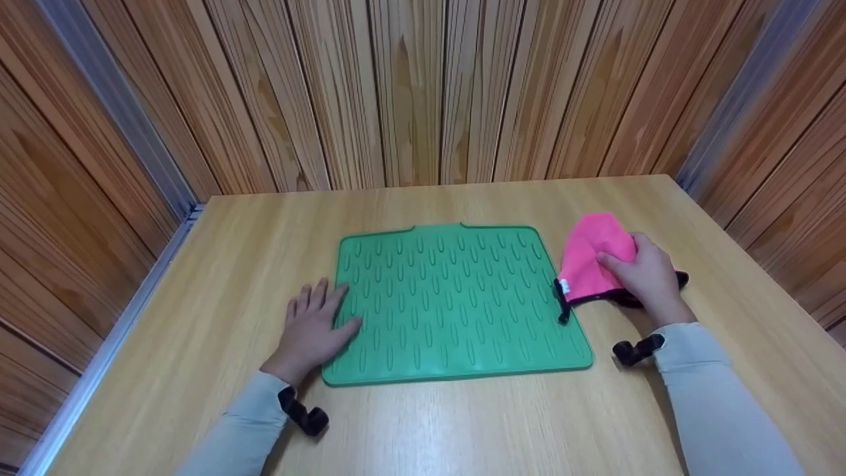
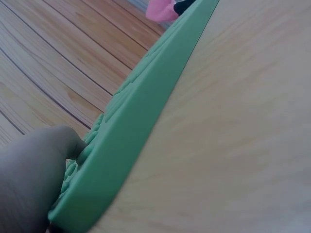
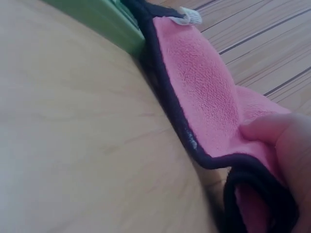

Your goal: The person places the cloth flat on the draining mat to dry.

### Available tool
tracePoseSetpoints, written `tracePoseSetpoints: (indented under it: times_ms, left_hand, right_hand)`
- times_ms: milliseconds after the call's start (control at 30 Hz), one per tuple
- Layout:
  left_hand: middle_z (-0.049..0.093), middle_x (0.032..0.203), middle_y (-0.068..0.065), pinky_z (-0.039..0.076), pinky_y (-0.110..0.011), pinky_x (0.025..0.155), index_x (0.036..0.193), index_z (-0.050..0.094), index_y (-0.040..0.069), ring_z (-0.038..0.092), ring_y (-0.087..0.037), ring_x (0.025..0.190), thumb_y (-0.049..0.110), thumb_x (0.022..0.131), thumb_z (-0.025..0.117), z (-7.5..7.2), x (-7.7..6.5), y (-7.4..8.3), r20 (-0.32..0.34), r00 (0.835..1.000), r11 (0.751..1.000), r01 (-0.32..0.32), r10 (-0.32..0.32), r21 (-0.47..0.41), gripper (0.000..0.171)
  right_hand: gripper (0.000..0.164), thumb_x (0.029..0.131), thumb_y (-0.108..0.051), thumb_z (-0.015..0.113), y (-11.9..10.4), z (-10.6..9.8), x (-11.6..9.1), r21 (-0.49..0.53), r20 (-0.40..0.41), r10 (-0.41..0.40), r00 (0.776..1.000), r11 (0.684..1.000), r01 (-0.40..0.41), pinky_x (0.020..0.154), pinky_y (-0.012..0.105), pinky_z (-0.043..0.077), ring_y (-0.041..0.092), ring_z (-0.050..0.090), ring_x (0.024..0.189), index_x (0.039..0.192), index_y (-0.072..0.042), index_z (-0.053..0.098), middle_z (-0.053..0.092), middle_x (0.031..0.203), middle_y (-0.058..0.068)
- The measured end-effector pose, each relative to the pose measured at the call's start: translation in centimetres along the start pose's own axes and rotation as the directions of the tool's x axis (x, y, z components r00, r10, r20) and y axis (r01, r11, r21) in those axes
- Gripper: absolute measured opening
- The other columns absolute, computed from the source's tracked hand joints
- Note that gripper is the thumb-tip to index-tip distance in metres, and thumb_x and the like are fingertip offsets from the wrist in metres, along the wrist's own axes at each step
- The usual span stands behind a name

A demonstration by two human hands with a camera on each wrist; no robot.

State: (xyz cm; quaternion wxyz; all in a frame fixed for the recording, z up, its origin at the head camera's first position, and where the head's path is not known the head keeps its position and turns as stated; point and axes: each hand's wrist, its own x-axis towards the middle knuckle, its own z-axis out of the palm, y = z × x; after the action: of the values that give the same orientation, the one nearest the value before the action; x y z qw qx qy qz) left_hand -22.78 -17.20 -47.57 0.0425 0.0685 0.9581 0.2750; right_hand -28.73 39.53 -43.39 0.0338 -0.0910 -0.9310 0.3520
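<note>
A green rubbery mat [image 1: 443,311] with rows of raised oval ridges lies flat on the table. My left hand [image 1: 314,334] is spread at the mat's left edge, fingers straight, with the thumb over the ridges. In the left wrist view, that thumb [image 2: 63,141] rests on top of the mat's rim [image 2: 131,131]. On the right side, my right hand [image 1: 648,274] grips a pink cloth [image 1: 595,248] with black edging and a small white tag [image 3: 189,17]. The thumb lies on top of the bunched fabric; the other fingers are mostly hidden. A black corner of the cloth overlaps the mat's right edge.
The light wooden table [image 1: 436,430] ends at a wood-panelled wall [image 1: 410,92] at the back. More panelling and grey metal strips [image 1: 119,99] stand at the sides. Black straps [image 1: 307,413] hang at both wrists, low over the table.
</note>
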Motion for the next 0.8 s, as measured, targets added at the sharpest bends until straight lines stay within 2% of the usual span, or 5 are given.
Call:
tracePoseSetpoints:
  times_ms: [100,300,367,567,800]
  left_hand:
    - [0.014,0.189,-0.028,0.0,-0.075,0.14,0.177,0.035,0.012,0.002,-0.056,0.176,0.049,0.109,0.057,0.0,0.0,0.0,-0.008,1.0,1.0,0.0,0.0,-0.004,0.081]
    - [0.014,0.189,-0.028,-0.001,-0.074,0.141,0.178,0.034,0.012,0.002,-0.055,0.176,0.049,0.109,0.056,0.1,0.1,0.0,-0.01,1.0,1.0,-0.001,0.001,-0.005,0.082]
    - [0.015,0.188,-0.028,0.0,-0.075,0.14,0.177,0.035,0.012,0.003,-0.056,0.176,0.048,0.109,0.057,0.1,0.1,0.0,-0.012,1.0,1.0,-0.005,0.005,-0.006,0.081]
    - [0.014,0.189,-0.028,-0.001,-0.076,0.14,0.177,0.035,0.012,0.002,-0.056,0.176,0.048,0.11,0.058,0.1,-0.1,-0.1,-0.009,1.0,1.0,-0.007,0.007,-0.009,0.08]
    - [0.013,0.189,-0.028,-0.002,-0.076,0.14,0.178,0.034,0.011,0.001,-0.057,0.176,0.047,0.111,0.058,-0.1,-0.1,0.1,-0.003,1.0,1.0,-0.003,0.003,-0.004,0.079]
  right_hand:
    - [0.092,0.11,-0.06,0.064,-0.4,-0.2,-0.1,0.005,-0.019,-0.004,1.0,1.0,0.004,0.1,0.042,0.049,0.042,0.056,0.125,0.167,0.008,0.037,0.057,0.151,0.034]
    - [0.096,0.109,-0.065,0.06,-0.9,-0.6,-0.3,0.043,-0.025,0.032,0.999,0.999,-0.031,0.112,0.053,0.049,0.043,0.055,0.132,0.17,0.005,0.034,0.054,0.157,0.033]
    - [0.095,0.109,-0.065,0.06,-1.0,-0.7,-0.5,0.045,-0.039,0.028,0.999,0.999,-0.026,0.109,0.05,0.05,0.042,0.055,0.13,0.169,0.005,0.036,0.056,0.156,0.033]
    - [0.083,0.11,-0.062,0.061,-1.4,-1.1,-0.7,0.08,-0.092,0.025,0.995,0.997,-0.018,0.091,0.031,0.046,0.033,0.056,0.119,0.159,0.003,0.046,0.06,0.143,0.025]
    - [0.083,0.11,-0.059,0.061,-2.4,-1.5,-0.7,0.11,-0.14,0.02,0.99,0.994,-0.004,0.093,0.028,0.045,0.033,0.056,0.123,0.163,0.002,0.045,0.059,0.151,0.027]
